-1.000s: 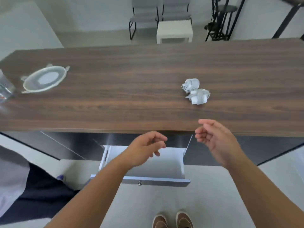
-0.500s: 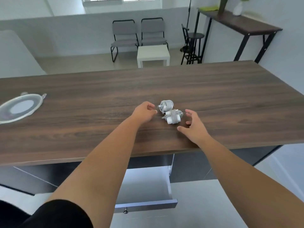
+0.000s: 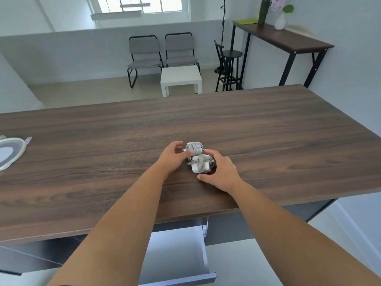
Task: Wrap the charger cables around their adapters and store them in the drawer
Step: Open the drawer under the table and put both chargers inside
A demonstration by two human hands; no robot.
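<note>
Two white charger adapters with grey cable wound round them lie side by side on the dark wooden table point(image 3: 268, 141). My left hand point(image 3: 172, 156) reaches the far charger point(image 3: 195, 147) from the left, and the charger's left end sits between its thumb and curled fingers. My right hand point(image 3: 221, 172) curls round the near charger point(image 3: 201, 165), index finger over the far side and thumb at the near side. Both chargers rest on the table. Below the table's front edge the white drawer point(image 3: 177, 250) stands pulled out and nothing shows inside it.
A clear round lid point(image 3: 9, 152) lies at the table's left edge. Beyond the table are two grey chairs point(image 3: 162, 54), a small white side table point(image 3: 181, 78), a black stool point(image 3: 231, 65) and a tall console table point(image 3: 284, 41) at the right wall.
Both hands rose from over the drawer to the table, then closed in on the two chargers. The camera view tilted upward toward the room.
</note>
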